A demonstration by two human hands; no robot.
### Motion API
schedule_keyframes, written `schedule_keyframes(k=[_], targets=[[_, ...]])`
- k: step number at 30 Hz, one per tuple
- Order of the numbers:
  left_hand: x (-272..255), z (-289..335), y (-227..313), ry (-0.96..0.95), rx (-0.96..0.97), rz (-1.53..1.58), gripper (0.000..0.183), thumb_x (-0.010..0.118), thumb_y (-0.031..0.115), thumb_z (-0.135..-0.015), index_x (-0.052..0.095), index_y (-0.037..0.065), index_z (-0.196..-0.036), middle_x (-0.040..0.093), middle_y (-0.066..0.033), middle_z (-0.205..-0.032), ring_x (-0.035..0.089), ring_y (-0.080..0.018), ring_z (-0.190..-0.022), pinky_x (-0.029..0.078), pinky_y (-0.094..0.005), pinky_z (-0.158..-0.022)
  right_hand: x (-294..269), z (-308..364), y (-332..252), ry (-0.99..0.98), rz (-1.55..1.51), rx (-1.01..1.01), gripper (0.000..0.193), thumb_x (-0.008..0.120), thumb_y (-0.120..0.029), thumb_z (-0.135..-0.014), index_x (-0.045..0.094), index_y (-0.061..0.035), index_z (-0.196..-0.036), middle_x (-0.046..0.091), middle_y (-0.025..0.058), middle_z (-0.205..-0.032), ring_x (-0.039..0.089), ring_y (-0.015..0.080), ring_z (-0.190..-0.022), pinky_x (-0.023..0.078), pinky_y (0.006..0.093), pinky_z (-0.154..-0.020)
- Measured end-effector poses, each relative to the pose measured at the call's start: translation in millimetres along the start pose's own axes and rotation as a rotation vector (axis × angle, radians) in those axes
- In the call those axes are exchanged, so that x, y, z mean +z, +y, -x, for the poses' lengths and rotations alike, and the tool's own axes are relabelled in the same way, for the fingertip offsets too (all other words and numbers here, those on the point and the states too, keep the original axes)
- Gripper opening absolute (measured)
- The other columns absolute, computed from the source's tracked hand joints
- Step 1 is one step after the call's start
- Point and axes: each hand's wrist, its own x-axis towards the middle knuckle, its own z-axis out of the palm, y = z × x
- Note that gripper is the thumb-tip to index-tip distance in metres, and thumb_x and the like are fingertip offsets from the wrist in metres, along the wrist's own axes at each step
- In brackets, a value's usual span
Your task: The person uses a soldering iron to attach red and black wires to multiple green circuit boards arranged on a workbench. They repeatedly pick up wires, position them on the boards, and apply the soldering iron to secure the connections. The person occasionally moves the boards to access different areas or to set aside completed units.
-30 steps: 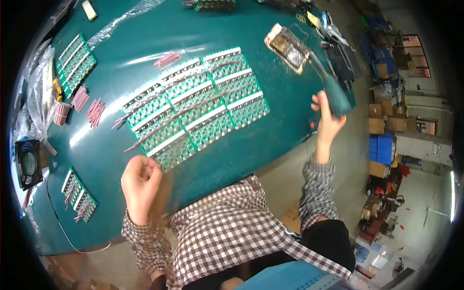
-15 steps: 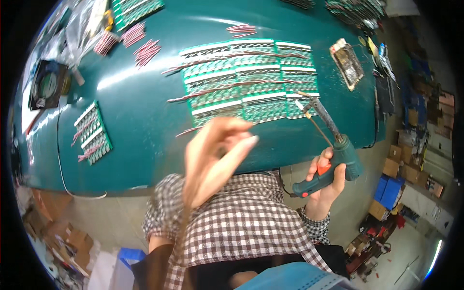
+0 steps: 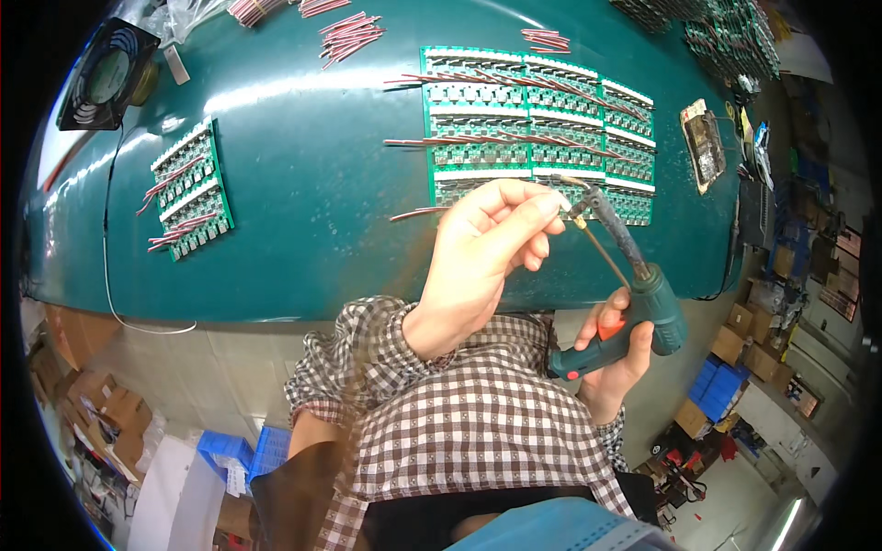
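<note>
Gripping iron (image 3: 658, 310) in right hand (image 3: 617, 358), pinching with left hand (image 3: 487, 243), cannot tell on what, before glossy green table (image 3: 308, 193), near blue crates (image 3: 268, 452).

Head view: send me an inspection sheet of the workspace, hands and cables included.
Surface: green tabletop, glossy, with light reflections.
Work items: circuit-board block, red-and-dark wires lying across it; green soldering gun.
Clutter: loose wire bundle, small circuit-board panel, fan, stacked boards.
Hands: right hand grips the gun; left hand near its tip, contents unclear.
Cables: thin cable runs from the fan.
Surroundings: blue crates, cardboard boxes.
</note>
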Motion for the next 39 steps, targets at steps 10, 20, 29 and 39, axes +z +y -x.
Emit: schedule_keyframes(k=[10,20,29,39], targets=[[-3.3,4.9,12.3,0.074,0.124,-0.192,0.017,0.059,0.009,-0.093,0.061,0.000,-0.108,0.064,-0.0047,-0.089,0.059,-0.0077,-0.074,0.048,-0.0198,-0.064,10.4,-0.3,-3.2,0.109,0.110,0.019,0.049,0.057,-0.045,-0.092,0.047,0.0012,-0.105,0.052,0.0050,-0.080,0.054,0.0158,-0.061,0.050,0.0253,-0.047],[-50.0,15.5,50.1,0.156,0.572,-1.745,0.016,0.071,0.001,-0.073,0.064,0.006,-0.086,0.061,-0.0075,-0.085,0.059,-0.0265,-0.079,0.046,-0.0356,-0.069,-5.1,1.6,-11.6,0.080,0.201,0.162,0.054,0.063,-0.033,-0.089,0.048,0.0097,-0.117,0.059,0.0132,-0.087,0.068,0.0285,-0.077,0.062,0.0351,-0.059],[-49.0,7.4,42.8,0.180,0.563,-1.796,0.008,0.063,0.003,-0.075,0.056,0.007,-0.077,0.052,-0.0097,-0.076,0.056,-0.0297,-0.073,0.046,-0.0392,-0.067,7.0,4.5,-13.9,0.068,0.330,0.232,0.052,0.068,-0.026,-0.085,0.051,0.0119,-0.117,0.060,0.0184,-0.093,0.068,0.0336,-0.082,0.062,0.0399,-0.066],[-46.8,5.2,43.5,0.182,0.394,-1.759,0.010,0.066,0.002,-0.077,0.057,0.005,-0.081,0.058,-0.0078,-0.077,0.060,-0.0248,-0.070,0.046,-0.0349,-0.064,7.8,7.2,-12.3,0.042,0.320,0.319,0.052,0.068,-0.022,-0.084,0.051,0.0115,-0.119,0.060,0.0196,-0.098,0.067,0.0354,-0.088,0.061,0.0417,-0.072]])
